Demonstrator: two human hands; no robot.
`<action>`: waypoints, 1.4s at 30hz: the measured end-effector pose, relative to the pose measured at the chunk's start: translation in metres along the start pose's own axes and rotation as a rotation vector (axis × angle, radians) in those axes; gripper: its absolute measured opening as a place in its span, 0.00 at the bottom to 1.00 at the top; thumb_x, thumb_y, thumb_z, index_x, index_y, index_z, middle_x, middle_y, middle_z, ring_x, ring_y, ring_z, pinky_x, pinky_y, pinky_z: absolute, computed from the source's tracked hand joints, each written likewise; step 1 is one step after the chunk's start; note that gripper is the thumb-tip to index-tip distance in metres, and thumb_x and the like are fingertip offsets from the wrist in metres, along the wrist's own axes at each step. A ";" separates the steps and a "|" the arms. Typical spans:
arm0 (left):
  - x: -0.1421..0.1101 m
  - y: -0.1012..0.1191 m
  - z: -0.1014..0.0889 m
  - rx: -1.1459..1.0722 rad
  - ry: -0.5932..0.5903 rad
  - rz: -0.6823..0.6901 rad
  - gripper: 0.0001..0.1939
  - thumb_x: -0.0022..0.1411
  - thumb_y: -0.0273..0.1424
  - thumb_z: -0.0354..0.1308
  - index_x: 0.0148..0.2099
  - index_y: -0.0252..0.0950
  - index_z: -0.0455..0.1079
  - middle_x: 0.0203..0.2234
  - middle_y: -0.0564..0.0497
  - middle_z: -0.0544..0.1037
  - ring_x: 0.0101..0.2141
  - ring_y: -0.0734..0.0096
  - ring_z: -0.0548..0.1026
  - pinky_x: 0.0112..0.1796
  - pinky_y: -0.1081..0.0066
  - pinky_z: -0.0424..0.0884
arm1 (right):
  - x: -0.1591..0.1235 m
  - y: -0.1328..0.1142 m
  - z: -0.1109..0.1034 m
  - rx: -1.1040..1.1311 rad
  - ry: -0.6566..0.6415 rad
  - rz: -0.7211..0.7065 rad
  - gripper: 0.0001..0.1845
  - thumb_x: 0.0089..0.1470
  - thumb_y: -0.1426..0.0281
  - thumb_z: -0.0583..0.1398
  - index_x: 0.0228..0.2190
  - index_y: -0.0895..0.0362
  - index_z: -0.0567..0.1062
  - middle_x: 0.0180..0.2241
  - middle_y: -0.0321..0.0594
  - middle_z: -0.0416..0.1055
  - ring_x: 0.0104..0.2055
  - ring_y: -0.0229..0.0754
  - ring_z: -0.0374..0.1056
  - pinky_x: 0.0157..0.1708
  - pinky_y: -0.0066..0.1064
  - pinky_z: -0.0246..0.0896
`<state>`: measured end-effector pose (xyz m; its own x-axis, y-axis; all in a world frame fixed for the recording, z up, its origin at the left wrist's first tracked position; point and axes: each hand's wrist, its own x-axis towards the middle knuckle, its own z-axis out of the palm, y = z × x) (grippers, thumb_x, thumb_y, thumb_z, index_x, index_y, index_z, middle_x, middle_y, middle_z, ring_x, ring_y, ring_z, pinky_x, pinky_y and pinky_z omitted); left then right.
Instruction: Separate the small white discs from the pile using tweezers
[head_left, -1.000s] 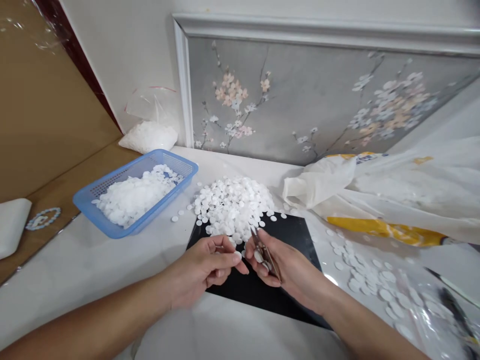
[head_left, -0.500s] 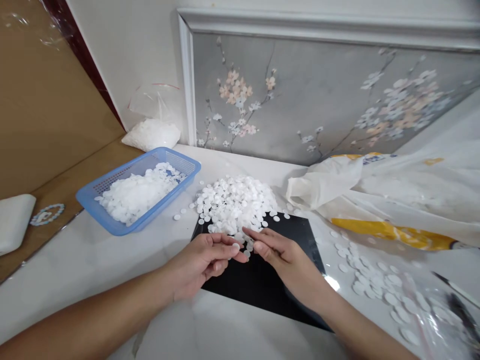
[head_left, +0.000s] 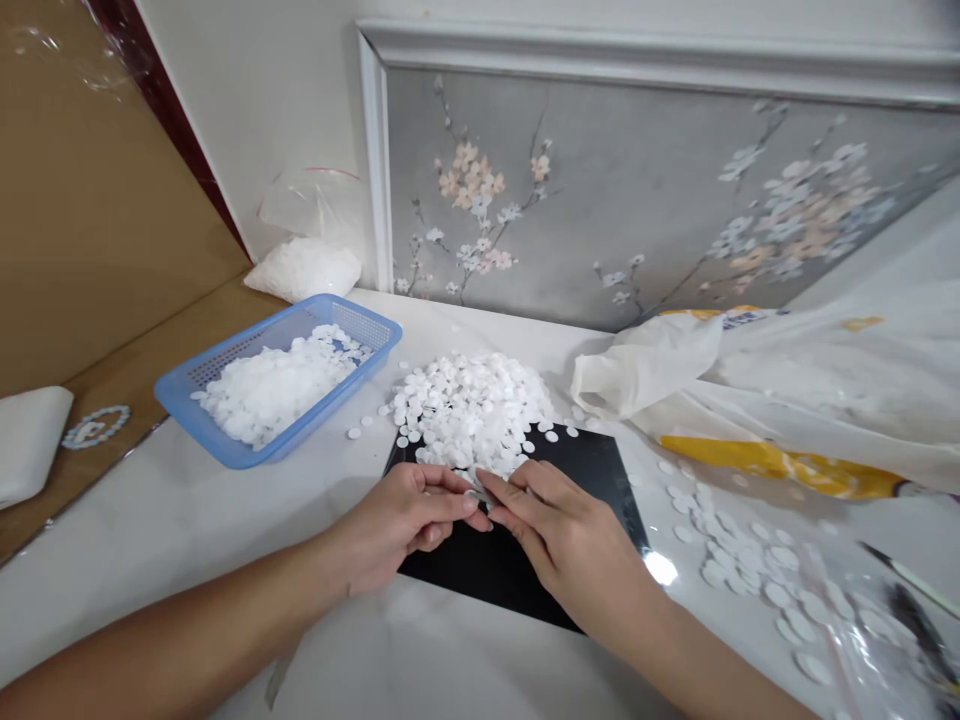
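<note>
In front of me, my left hand pinches a small white plastic disc between its fingertips. From the other side my right hand meets it, with thumb and index finger closed in at the disc's edge. Whatever lies between those right fingertips is too small to make out. Both hands are over a black flat board. A heap of white discs covers the board's far edge, just beyond my fingertips.
On the left stands a blue basket of white discs, with a clear bag of white pieces behind it. Loose discs and a clear plastic bag lie right, below a large white-and-yellow bag. A framed flower panel borders the back.
My right hand has moved left and turned inward, bringing its fingertips to the disc. My left hand stays nearly in place, still pinching the disc.
</note>
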<state>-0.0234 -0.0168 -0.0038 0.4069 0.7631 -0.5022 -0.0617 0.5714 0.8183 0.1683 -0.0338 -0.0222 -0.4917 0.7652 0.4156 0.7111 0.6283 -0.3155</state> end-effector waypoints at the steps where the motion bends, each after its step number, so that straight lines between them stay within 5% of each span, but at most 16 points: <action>1: 0.000 0.000 0.000 0.005 -0.001 0.002 0.11 0.50 0.32 0.64 0.33 0.31 0.69 0.27 0.45 0.79 0.16 0.85 0.55 0.21 0.73 0.43 | 0.000 0.000 0.000 -0.004 0.003 -0.007 0.18 0.63 0.71 0.49 0.48 0.59 0.74 0.31 0.44 0.70 0.34 0.41 0.69 0.31 0.30 0.70; 42: 0.001 0.001 -0.003 -0.007 0.000 0.004 0.11 0.49 0.33 0.66 0.34 0.32 0.72 0.28 0.44 0.80 0.17 0.84 0.55 0.21 0.73 0.43 | -0.001 -0.001 -0.002 0.096 0.006 0.070 0.17 0.63 0.69 0.49 0.47 0.56 0.74 0.31 0.44 0.70 0.34 0.42 0.69 0.32 0.32 0.69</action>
<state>-0.0255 -0.0151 -0.0043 0.4066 0.7655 -0.4988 -0.0698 0.5704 0.8184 0.1693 -0.0352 -0.0208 -0.4394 0.8069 0.3948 0.6923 0.5843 -0.4236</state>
